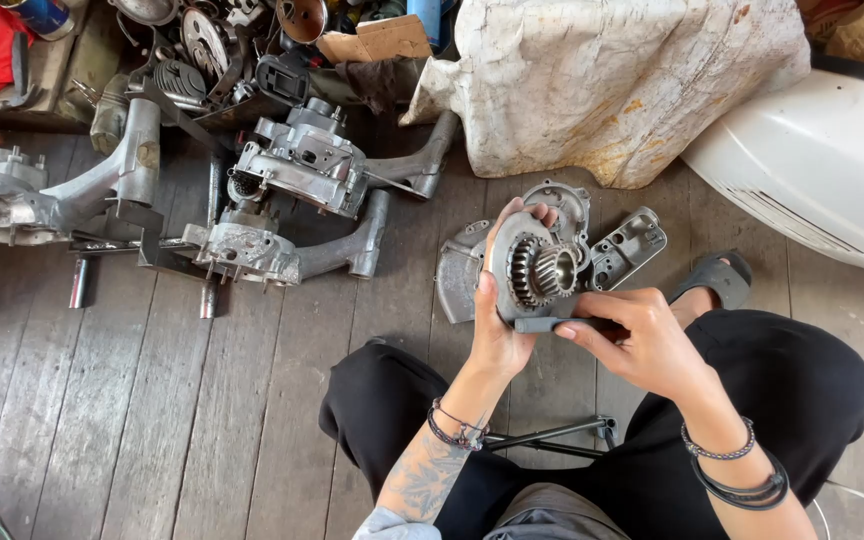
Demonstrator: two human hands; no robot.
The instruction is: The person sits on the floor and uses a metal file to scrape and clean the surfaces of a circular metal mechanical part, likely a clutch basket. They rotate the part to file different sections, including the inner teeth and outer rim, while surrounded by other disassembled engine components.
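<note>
I hold a grey metal gear assembly (537, 272), a round housing with a toothed gear cluster in its middle, above my lap. My left hand (500, 330) grips its left edge, fingers curled over the top rim and thumb on the front. My right hand (642, 340) pinches the lower right corner of the housing, where a dark flat part sticks out. Just behind it, on the wooden floor, lie a grey casing half (630, 245) and a flat curved metal cover plate (457, 275).
Several grey engine casings with swing arms (292, 200) lie on the plank floor at the left. A heap of metal parts (212, 50) fills the top left. A crumpled white sack (612, 80) and a white body panel (812, 170) sit at the top right. A black rod (552, 436) lies between my legs.
</note>
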